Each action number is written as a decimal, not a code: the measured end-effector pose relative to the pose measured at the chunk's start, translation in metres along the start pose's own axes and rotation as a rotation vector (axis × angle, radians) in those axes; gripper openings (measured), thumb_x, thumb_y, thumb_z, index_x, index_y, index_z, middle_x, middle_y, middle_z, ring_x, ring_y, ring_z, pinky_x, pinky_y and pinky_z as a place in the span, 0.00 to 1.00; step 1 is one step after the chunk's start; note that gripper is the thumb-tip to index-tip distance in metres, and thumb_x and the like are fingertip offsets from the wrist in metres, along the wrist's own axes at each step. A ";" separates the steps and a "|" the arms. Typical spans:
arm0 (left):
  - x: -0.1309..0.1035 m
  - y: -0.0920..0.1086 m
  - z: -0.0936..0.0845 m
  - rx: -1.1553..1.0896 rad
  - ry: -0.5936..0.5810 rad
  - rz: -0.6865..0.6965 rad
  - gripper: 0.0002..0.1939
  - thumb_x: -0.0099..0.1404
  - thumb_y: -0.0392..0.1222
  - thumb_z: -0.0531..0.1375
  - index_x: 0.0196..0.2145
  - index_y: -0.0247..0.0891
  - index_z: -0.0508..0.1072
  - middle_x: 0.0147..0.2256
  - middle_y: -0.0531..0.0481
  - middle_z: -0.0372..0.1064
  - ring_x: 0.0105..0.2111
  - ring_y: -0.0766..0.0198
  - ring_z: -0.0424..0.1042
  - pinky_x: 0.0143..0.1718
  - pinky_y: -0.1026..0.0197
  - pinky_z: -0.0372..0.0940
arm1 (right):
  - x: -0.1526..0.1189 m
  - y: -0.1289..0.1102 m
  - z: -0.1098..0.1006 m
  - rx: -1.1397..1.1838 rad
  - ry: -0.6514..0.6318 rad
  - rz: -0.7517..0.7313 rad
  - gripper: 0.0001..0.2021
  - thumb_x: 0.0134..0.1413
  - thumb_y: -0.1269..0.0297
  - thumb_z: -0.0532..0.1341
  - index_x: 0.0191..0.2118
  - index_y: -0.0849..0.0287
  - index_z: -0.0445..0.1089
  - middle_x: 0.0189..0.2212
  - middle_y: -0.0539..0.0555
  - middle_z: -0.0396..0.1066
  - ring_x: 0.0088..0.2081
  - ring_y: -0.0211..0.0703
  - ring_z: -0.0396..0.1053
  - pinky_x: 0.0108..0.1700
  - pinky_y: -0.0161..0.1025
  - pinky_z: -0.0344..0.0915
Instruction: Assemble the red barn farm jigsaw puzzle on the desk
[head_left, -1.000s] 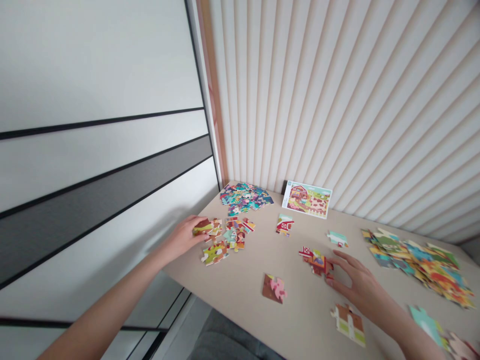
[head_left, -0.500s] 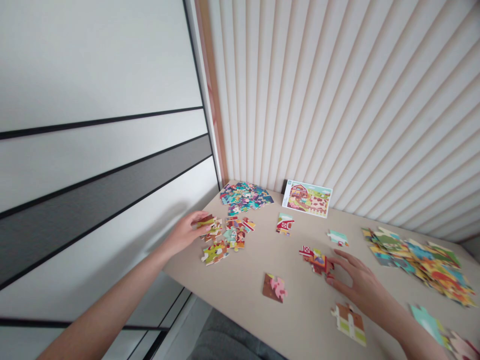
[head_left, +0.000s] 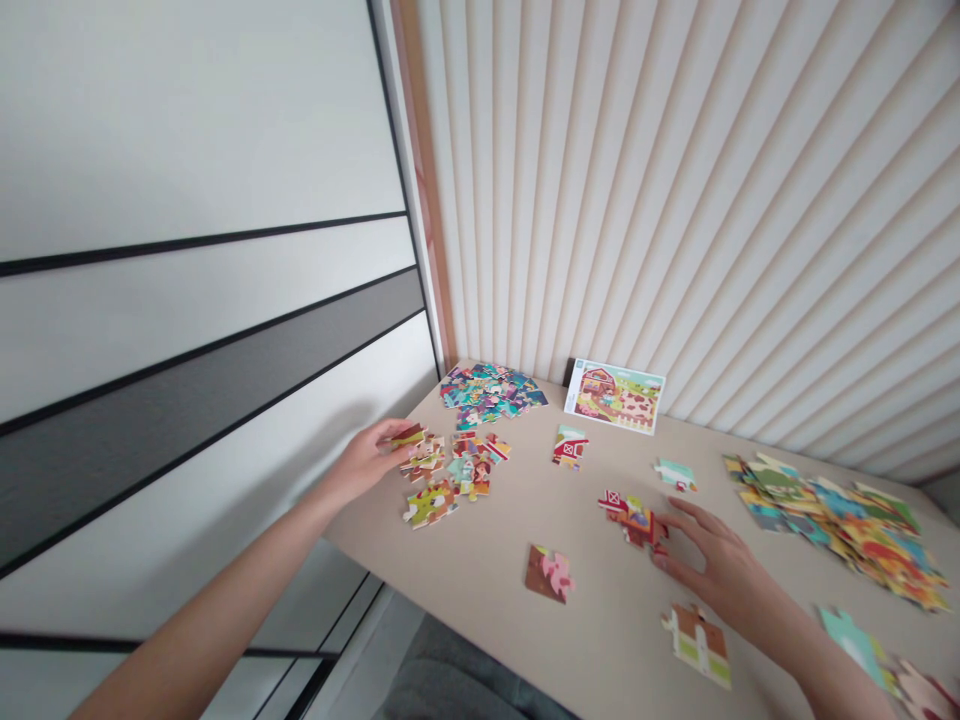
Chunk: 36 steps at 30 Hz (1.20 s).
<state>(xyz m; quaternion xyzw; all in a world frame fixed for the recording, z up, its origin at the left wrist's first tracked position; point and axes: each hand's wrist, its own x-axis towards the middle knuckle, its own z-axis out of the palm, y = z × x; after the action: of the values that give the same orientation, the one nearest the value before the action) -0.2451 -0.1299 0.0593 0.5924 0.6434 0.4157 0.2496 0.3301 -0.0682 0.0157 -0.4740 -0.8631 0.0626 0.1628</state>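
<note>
My left hand [head_left: 373,455] pinches a brown and green puzzle piece [head_left: 408,436] above the left end of a loose pile. Under and beside it lie farm-coloured pieces, among them a yellow-green piece [head_left: 430,503] and a piece showing a girl [head_left: 477,476]. At the centre right, my right hand [head_left: 705,550] has its thumb and index finger at the edges of a red puzzle piece [head_left: 660,534]. That piece lies against the joined red barn pieces [head_left: 628,516] on the table. My remaining right fingers are partly hidden behind the index finger.
A farm picture card [head_left: 615,397] leans at the back against the pleated panel. Blue-purple pieces [head_left: 491,392] are heaped at the back left, orange-green ones [head_left: 844,525] at the right. Single pieces lie around: a barn roof [head_left: 570,448], a pink pig [head_left: 550,574], a fence [head_left: 699,645].
My left hand has shifted slightly to the left with the brown and green puzzle piece in its fingers. My right hand stays almost still at the barn pieces.
</note>
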 end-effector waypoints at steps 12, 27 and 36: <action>-0.007 -0.003 0.006 0.211 -0.084 0.148 0.29 0.66 0.58 0.62 0.60 0.44 0.70 0.59 0.42 0.70 0.59 0.49 0.70 0.62 0.46 0.63 | -0.001 -0.004 -0.003 -0.014 -0.009 0.013 0.21 0.60 0.47 0.62 0.56 0.48 0.73 0.63 0.59 0.65 0.61 0.61 0.67 0.62 0.59 0.66; 0.002 -0.005 0.006 0.401 -0.078 0.201 0.27 0.64 0.60 0.62 0.56 0.46 0.73 0.52 0.43 0.74 0.52 0.49 0.75 0.56 0.49 0.68 | -0.001 -0.004 -0.003 -0.024 -0.026 0.020 0.22 0.61 0.46 0.61 0.56 0.48 0.73 0.64 0.59 0.65 0.61 0.61 0.67 0.62 0.59 0.66; 0.003 -0.010 0.006 0.235 0.117 0.141 0.33 0.66 0.62 0.60 0.62 0.40 0.66 0.58 0.41 0.70 0.56 0.50 0.73 0.59 0.49 0.67 | -0.002 -0.005 -0.002 -0.025 -0.012 0.011 0.21 0.61 0.47 0.61 0.56 0.47 0.73 0.64 0.58 0.65 0.61 0.61 0.67 0.61 0.59 0.66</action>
<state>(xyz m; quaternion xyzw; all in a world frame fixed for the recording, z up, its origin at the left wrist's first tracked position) -0.2466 -0.1254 0.0483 0.6361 0.6579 0.3878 0.1106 0.3282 -0.0726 0.0187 -0.4804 -0.8621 0.0554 0.1511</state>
